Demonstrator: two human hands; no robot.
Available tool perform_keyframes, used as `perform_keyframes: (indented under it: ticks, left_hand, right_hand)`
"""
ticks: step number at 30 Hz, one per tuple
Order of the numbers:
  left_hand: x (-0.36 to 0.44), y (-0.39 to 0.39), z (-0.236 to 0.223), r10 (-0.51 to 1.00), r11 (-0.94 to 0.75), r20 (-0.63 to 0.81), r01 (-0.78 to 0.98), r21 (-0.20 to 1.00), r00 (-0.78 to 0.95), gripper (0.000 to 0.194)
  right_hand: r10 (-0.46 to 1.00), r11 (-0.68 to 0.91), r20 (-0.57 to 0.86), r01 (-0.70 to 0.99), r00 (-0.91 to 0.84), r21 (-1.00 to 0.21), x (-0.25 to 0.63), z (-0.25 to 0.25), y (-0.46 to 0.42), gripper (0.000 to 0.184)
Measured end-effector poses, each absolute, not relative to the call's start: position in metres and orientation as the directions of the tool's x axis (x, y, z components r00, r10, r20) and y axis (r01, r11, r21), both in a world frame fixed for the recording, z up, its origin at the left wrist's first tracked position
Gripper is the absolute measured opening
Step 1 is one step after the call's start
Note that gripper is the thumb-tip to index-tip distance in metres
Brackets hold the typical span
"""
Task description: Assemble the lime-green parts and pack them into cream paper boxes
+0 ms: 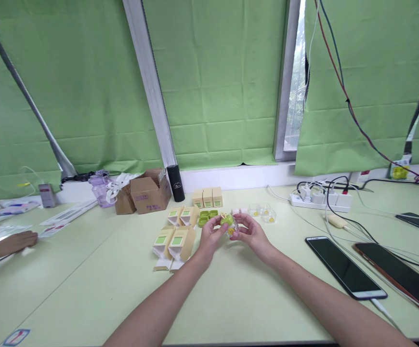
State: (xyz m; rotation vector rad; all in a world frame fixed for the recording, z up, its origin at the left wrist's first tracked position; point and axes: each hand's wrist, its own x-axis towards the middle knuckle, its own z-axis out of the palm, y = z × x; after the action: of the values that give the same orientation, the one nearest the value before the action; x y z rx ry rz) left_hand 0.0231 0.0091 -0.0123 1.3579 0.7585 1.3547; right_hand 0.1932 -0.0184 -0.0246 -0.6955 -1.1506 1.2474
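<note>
Green curtains hang behind a pale green desk (86, 289) that runs under the window.

Both hands meet above the middle of the desk. The left hand (211, 235) and the right hand (250, 232) are curled in from either side, fingertips pinching a small green cap (227, 220) on a clear jar (231, 230) held between them, just off the desk. Neither hand is fully closed; the fingers wrap loosely round the little piece.

Just behind the hands lie more green caps (207, 217), and to their right a few clear jars (263, 212) with yellow inside. To the left of the hands stand opened tan cartons (175, 238) with green labels; three shut ones (207, 197) stand further back.

Further off, a black cylinder (175, 183), a cardboard box (150, 195) and a purple bottle (99, 190) sit by the wall. At the right lie a power strip (321, 198) with cables and two phones (345, 267). At the far left edge another person's hand (12, 243) rests on papers.
</note>
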Motion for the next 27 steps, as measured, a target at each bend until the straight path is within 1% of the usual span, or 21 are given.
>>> perform_keyframes:
  ticks: [5, 16, 22, 27]
  left_hand:
    - [0.0228, 0.0112, -0.0145, 0.936, -0.266, 0.302, -0.194, 0.944, 0.184, 0.055]
    - [0.0239, 0.0111, -0.0126, 0.942, -0.275, 0.294, -0.130, 0.953, 0.162, 0.057]
    - [0.0247, 0.0093, -0.0102, 0.934, -0.309, 0.327, -0.137, 0.941, 0.140, 0.055]
    - [0.0217, 0.0063, -0.0099, 0.902, -0.346, 0.376, -0.167, 0.923, 0.212, 0.050]
  right_hand:
    - [0.944, 0.258, 0.311, -0.341, -0.108, -0.904, 0.1928, -0.0237, -0.0202, 0.064]
    - [0.940, 0.263, 0.318, -0.338, -0.119, -0.904, 0.1936, -0.0246, -0.0194, 0.064]
    - [0.937, 0.274, 0.331, -0.346, -0.116, -0.897, 0.1929, -0.0213, -0.0218, 0.064]
    - [0.932, 0.289, 0.346, -0.350, -0.111, -0.891, 0.1926, -0.0170, -0.0259, 0.056]
